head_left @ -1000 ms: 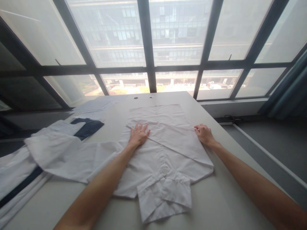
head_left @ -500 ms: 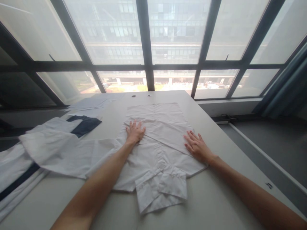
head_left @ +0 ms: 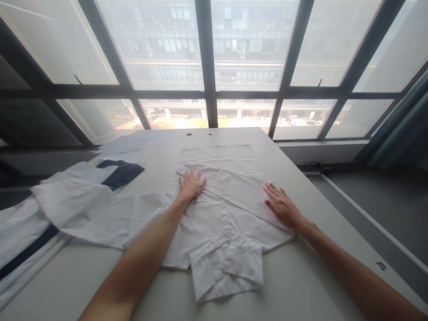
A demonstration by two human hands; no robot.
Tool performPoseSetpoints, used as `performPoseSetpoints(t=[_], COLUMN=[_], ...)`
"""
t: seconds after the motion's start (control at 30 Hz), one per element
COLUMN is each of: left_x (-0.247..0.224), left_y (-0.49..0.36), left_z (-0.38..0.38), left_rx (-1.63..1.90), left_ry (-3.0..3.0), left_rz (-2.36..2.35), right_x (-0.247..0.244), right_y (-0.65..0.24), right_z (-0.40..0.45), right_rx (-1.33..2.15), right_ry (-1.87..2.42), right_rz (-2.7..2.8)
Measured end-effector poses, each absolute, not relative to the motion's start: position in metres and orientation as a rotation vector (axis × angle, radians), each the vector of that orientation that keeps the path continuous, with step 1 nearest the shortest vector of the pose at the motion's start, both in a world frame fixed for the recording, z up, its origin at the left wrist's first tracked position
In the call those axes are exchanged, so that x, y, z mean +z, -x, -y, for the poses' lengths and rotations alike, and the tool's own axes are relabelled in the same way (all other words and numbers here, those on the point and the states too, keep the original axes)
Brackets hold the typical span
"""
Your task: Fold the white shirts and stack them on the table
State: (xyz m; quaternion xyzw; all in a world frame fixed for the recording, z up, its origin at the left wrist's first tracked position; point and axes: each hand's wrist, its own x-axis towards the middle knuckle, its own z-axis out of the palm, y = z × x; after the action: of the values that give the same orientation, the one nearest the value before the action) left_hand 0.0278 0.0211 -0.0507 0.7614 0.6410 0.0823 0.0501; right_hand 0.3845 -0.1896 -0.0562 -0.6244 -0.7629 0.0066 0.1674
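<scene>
A white shirt [head_left: 234,187] lies spread on the table, its collar [head_left: 227,267] toward me and its hem at the far end. One sleeve [head_left: 143,214] stretches out to the left, passing under my left forearm. My left hand [head_left: 192,183] rests flat on the left side of the shirt body with fingers spread. On the right edge of the cloth lies my right hand [head_left: 281,206], fingers stretched out, palm down. Neither hand grips anything. Creases run diagonally across the fabric between the two hands.
White and dark blue garments [head_left: 76,187] are heaped on the left of the white table [head_left: 310,276]. Behind them lie white sheets [head_left: 133,142]. Large windows [head_left: 247,44] stand beyond the far edge. A blue curtain [head_left: 388,138] hangs at right.
My right hand has slid slightly outward toward the shirt's right edge. My left hand keeps its place on the cloth; the whole view has shifted a little.
</scene>
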Motion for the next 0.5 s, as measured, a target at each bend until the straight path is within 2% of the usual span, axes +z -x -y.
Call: performPoseSetpoints(t=[0.2,0.37,0.5], left_x=[-0.044,-0.041,-0.043], left_y=[-0.029,-0.031,-0.028], left_z=[-0.016,-0.009,-0.01], left_rx=[0.387,0.187,0.254], left_ry=[-2.515,-2.496,-2.475], left_rz=[-1.856,-1.774,-1.823], right_x=[-0.064,-0.068,-0.067], right_y=[-0.391,-0.392,-0.393], right_z=[0.182,0.183,0.183], right_rx=[0.028,0.008,0.025], right_ry=[1.967,1.97,1.979], right_rz=[2.156,2.149,2.151])
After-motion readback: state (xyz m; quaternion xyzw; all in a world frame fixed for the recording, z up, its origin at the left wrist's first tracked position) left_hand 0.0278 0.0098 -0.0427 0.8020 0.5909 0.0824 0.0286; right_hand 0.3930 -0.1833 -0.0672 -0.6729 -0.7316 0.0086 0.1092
